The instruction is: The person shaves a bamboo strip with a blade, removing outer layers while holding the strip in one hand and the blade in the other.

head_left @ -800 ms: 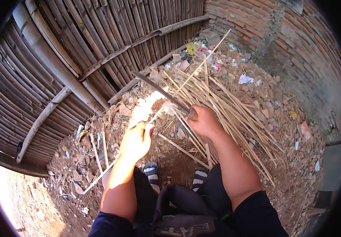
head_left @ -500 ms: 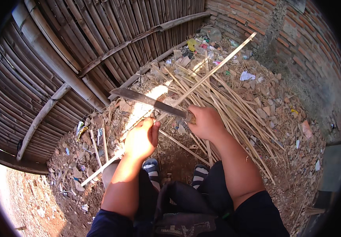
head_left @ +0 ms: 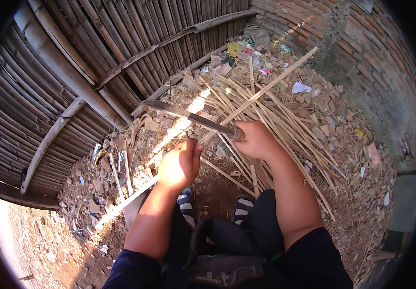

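Observation:
My left hand (head_left: 180, 163) is closed round a long pale bamboo strip (head_left: 269, 86). The strip slants from the lower left, under my palm, to the far right over the pile. In my right fist (head_left: 255, 138) is the wooden handle of a machete (head_left: 188, 115). Its dark blade points left and crosses over the strip just beyond my left hand; whether it touches the strip I cannot tell. Beneath and to the right lies a heap of similar bamboo strips (head_left: 285, 130), loosely fanned out.
A bamboo-slat wall (head_left: 135, 43) rises on the left, a brick wall (head_left: 381, 58) at the far right. Rubble and litter cover the ground, with a white scrap (head_left: 301, 87) behind the heap. My sandalled feet (head_left: 243, 208) are below my hands.
Both hands have shifted slightly to the right, the left one also a little farther away. The machete and the bamboo strip have moved right with them.

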The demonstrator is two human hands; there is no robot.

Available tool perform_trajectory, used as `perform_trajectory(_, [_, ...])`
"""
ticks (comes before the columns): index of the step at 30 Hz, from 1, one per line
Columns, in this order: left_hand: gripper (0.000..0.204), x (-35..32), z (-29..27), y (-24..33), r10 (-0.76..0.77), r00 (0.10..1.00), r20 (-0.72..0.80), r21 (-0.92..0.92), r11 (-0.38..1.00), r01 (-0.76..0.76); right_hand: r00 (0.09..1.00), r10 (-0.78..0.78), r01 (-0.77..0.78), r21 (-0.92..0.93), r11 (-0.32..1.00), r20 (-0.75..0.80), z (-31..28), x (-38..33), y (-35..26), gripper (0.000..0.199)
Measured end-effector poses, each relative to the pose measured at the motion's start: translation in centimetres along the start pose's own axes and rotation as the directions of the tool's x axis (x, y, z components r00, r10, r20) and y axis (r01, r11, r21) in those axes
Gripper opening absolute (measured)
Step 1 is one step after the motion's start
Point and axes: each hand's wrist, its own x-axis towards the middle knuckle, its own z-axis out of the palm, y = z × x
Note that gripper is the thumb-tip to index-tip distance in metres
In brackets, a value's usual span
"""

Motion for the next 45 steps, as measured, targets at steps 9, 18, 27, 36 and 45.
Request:
perform_trajectory(9, [0.026, -0.3, -0.3, 0.0, -0.057, 0.998, 0.010, -0.002, 0.998, 0.057, 0.998, -0.056, 0.052, -0.092, 0.994, -0.039, 1.1, -0.1, -1.0, 0.032])
perform_trajectory(18, [0.028, -0.2, -0.6, 0.4, -0.093, 0.995, 0.024, -0.020, 0.995, 0.093, 0.998, -0.054, 0.051, -0.105, 0.993, -0.027, 1.0, -0.2, -1.6, 0.032])
perform_trajectory(27, [0.027, -0.2, -0.3, -0.2, -0.102, 0.995, 0.008, 0.005, 0.995, 0.102, 0.999, 0.034, -0.026, -0.188, 0.982, 0.039, 1.1, 0.0, -2.2, 0.029])
perform_trajectory(36, [0.029, -0.4, -0.9, -1.2, -0.129, 0.991, -0.019, 0.017, 0.991, 0.129, 0.962, 0.144, -0.151, -0.010, 0.988, -0.232, -0.1, 0.9, 1.2, 0.024])
perform_trajectory(45, [0.025, -0.3, -0.7, -0.9, -0.037, 0.997, -0.072, -0.025, 0.999, 0.036, 0.992, 0.026, -0.026, 0.002, 1.000, -0.121, 0.4, 0.6, 0.5, 0.025])
